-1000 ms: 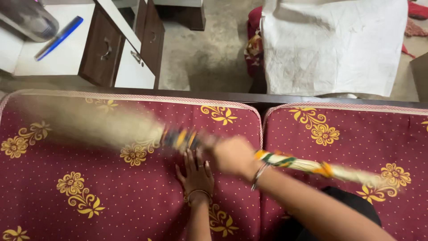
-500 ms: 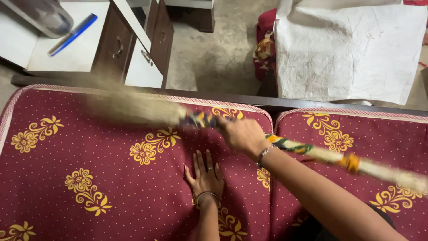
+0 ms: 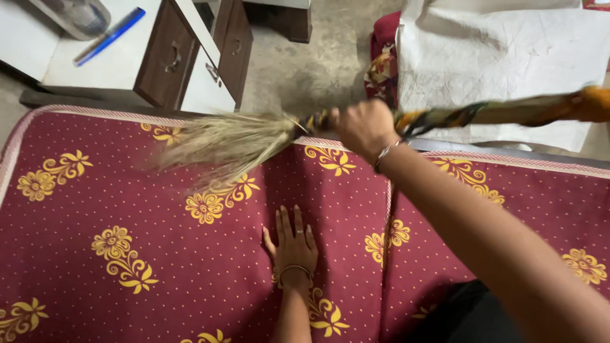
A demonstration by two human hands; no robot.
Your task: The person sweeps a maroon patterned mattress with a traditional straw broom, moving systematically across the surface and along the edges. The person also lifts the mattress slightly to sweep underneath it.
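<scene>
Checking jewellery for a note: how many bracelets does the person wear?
2. One thin bangle on the left wrist, hand flat on the mattress; one bracelet on the right wrist, gripping the broom. None hidden, seemingly.

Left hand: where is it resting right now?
In the head view, the left hand lies flat, palm down, on the maroon mattress near bottom centre, below the broom that the right hand grips.

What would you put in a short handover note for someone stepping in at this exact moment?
Right hand: closed round the broom handle, bristles raised just over the far edge of the maroon mattress.
Left hand: flat, palm down on the mattress near the seam between the two pads.
Done: cannot tell how much has been swept.
Left: the bristles are over the far left part; the near side and right pad lie away from them.
</scene>
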